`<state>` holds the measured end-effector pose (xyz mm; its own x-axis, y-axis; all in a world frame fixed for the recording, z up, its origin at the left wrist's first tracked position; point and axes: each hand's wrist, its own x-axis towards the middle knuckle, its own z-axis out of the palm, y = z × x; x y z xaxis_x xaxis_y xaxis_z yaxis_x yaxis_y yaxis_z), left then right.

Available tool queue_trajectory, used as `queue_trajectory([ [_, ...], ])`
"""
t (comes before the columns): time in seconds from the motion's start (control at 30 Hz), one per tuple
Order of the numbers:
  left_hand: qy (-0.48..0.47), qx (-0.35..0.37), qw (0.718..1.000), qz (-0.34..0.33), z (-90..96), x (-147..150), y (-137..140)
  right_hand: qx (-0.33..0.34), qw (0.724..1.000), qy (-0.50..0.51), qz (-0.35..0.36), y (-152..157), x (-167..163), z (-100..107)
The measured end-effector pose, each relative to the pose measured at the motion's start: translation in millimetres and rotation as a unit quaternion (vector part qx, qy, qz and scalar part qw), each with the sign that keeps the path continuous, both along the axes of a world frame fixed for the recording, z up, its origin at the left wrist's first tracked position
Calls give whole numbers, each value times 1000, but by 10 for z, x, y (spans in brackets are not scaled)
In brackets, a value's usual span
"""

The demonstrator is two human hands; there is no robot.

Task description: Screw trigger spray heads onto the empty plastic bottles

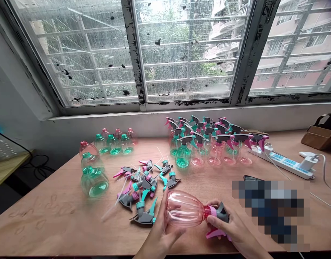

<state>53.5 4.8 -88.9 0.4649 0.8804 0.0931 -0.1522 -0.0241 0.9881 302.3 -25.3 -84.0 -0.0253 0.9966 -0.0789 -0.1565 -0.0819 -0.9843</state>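
A clear pink spray bottle (184, 208) lies sideways in the air above the table's front, its base toward the left. My left hand (164, 226) cups the base end, fingers wrapped around it. At the neck, my right hand (229, 225) grips the pink collar and grey head of the trigger sprayer (222, 212), whose pink trigger points down. The sprayer sits at the bottle's mouth; how tightly cannot be seen. Just left of my left hand is a loose grey and teal trigger sprayer (144, 216), with a pile of similar sprayer heads (145, 181) behind it.
Open green and pink bottles (94, 183) stand at left and back left. Several bottles with sprayers (199, 153) crowd the back middle. A power strip (284, 162) with cables, a blurred patch (276, 208) and a brown box-like bag (320, 135) are on the right. Windows line the back.
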Motion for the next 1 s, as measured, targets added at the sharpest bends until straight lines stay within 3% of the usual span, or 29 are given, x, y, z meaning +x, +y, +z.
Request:
queue_trajectory([
  [0.27, -15, -16, 1000, 17, 35, 25, 0, 3, 1000, -19, -7, -7, 11, 11],
  [0.47, 2, 31, 998, 50, 49, 39, -21, -6, 1000, 15, -1, 15, 2, -6],
  [0.77, -25, -1, 1000, 18, 11, 18, -12, -8, 1000, -11, -15, 2, -4, -2],
  [1.0, 2, 45, 998, 31, 97, 58, -63, -12, 1000, 13, -7, 2, -1, 21],
])
